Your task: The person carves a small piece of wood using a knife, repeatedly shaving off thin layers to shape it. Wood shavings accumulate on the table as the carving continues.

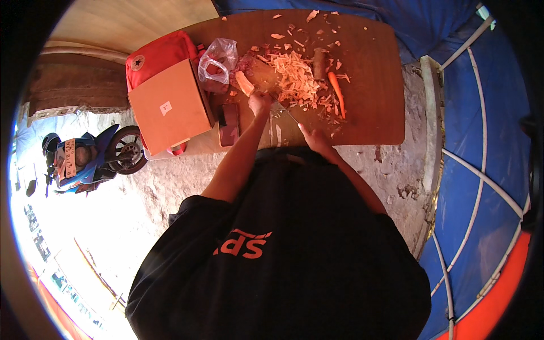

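My left hand point(259, 103) is closed at the near edge of a heap of cut vegetable sticks point(294, 78). A long pale vegetable piece point(244, 83) sticks out from its fingers toward the far left. Lower and to the right, my right hand point(317, 139) is wrapped round the handle of a knife point(288, 113). The blade slants up to the left, its tip beside my left hand. An orange carrot point(336, 94) lies right of the heap, next to a brown cylindrical piece point(319, 64). Scraps and peelings are strewn over the wooden table point(371, 73).
On the table's left are a cardboard box point(170, 107), a red bag point(164, 54), a clear plastic bag point(221, 55) and a dark phone point(229, 124). A motorbike point(93, 153) stands beyond the left edge. Blue tarpaulin point(481, 130) on pale poles hangs at the right.
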Action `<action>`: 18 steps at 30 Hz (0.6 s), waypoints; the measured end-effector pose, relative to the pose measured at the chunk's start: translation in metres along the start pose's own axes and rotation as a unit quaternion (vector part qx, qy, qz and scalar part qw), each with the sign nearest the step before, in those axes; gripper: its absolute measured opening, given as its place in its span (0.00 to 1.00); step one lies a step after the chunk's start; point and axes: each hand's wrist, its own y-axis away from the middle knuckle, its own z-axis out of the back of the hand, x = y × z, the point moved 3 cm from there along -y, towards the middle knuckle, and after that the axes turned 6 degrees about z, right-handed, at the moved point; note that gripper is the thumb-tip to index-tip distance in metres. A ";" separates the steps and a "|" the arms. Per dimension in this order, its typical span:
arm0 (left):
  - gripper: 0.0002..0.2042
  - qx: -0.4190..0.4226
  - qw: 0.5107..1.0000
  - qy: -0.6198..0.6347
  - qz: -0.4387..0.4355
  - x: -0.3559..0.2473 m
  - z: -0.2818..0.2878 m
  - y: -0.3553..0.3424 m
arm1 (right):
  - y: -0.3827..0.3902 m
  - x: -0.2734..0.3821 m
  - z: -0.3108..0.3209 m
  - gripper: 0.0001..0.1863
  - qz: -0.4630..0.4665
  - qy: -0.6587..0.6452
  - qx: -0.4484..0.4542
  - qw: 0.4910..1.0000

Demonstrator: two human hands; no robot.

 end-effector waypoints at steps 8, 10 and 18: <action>0.06 0.070 0.996 0.031 0.042 0.017 -0.013 -0.008 | -0.019 0.020 0.008 0.35 -0.070 0.000 0.057 0.996; 0.08 0.034 0.999 0.022 0.023 0.017 -0.015 -0.012 | -0.026 0.023 0.004 0.27 0.053 0.067 0.055 0.995; 0.07 -0.027 1.000 0.008 -0.003 0.008 -0.007 0.001 | -0.017 0.032 0.005 0.45 0.054 0.010 0.014 0.998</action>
